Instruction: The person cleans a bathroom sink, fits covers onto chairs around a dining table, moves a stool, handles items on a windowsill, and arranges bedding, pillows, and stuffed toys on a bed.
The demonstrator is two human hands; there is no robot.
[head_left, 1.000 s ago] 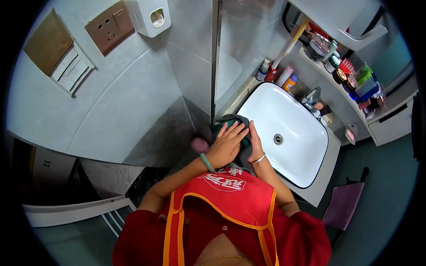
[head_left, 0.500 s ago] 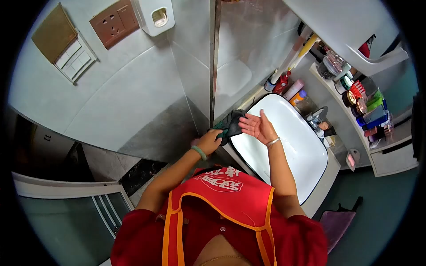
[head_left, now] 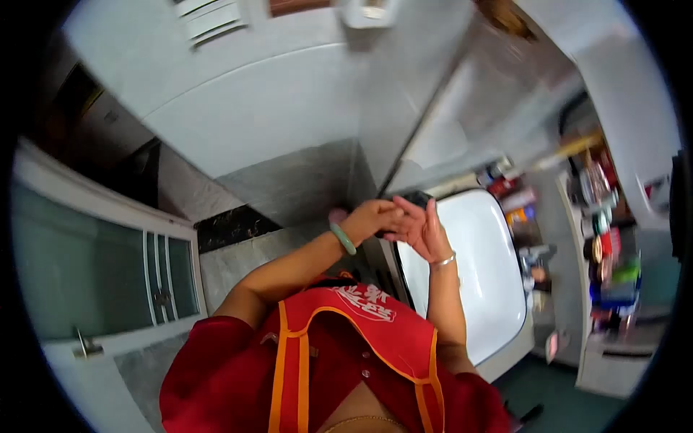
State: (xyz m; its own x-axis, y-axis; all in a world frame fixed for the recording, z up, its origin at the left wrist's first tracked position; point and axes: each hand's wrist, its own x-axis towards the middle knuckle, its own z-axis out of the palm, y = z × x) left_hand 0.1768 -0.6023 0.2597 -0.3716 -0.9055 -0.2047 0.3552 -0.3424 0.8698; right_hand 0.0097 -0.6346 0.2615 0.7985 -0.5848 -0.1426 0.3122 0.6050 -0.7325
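Observation:
My left hand (head_left: 372, 221), with a green bangle at the wrist, reaches to the fingers of my right hand. Its fingers are loosely bent, slightly blurred, and seem to hold nothing. My right hand (head_left: 424, 232), wearing a silver bracelet, is palm up with its fingers spread, over the near edge of the white washbasin (head_left: 469, 274). Behind the fingers, a piece of dark cloth (head_left: 416, 196) lies at the basin's corner, mostly hidden by my hands.
Bottles (head_left: 516, 198) and a tap (head_left: 535, 261) line the basin's far side. Beyond them a shelf (head_left: 575, 216) carries jars and small packs. A glazed door (head_left: 108, 260) stands at left, and a tiled wall (head_left: 281, 101) rises in front.
My view has turned, shifting the wall and basin. My left hand has come off the dark cloth to my right hand's fingers. My right hand stays open, palm up.

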